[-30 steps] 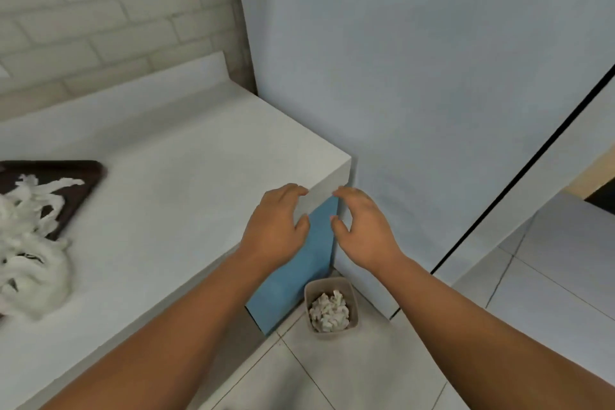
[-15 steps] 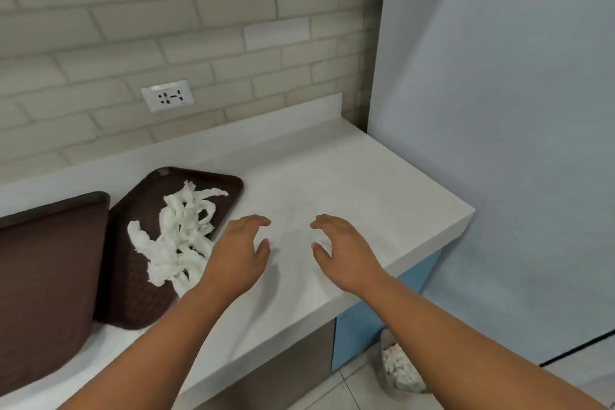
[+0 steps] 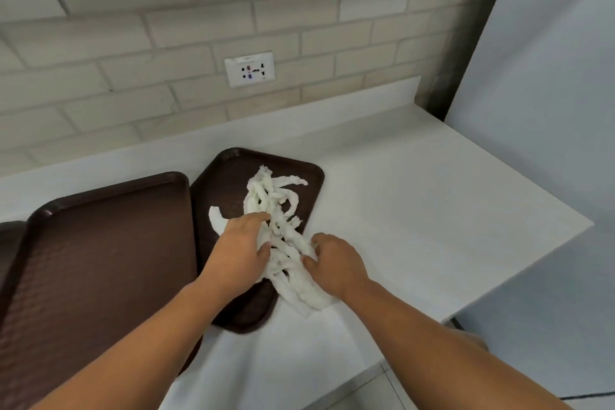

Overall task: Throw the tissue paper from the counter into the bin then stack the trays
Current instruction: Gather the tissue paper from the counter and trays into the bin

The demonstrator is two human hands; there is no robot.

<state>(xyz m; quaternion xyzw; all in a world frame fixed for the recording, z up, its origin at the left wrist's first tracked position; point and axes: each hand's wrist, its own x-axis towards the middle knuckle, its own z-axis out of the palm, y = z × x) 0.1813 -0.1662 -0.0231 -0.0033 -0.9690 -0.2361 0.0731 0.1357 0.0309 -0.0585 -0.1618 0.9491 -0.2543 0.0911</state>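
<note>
A pile of shredded white tissue paper (image 3: 271, 198) lies on a dark brown tray (image 3: 229, 176) and spills over its right edge onto the white counter (image 3: 416, 210). My left hand (image 3: 241, 245) digs into the pile from the left, fingers and thumb curled round strands. From the right, my right hand (image 3: 336, 263) closes its fingers on the pile's lower part. A second brown tray (image 3: 100, 250) lies just left of the first, bare. Only a sliver of the bin (image 3: 474, 339) shows below the counter's corner, behind my right forearm.
A brick wall with a white socket (image 3: 249, 69) backs the counter. A pale grey panel (image 3: 549, 110) stands along the counter's right end. The edge of a third dark tray (image 3: 8, 243) shows at far left. Tiled floor lies at the bottom right.
My view swung from the bin on the floor back to the counter. Both hands moved left from over the counter's corner and closed on the tissue pile on the tray.
</note>
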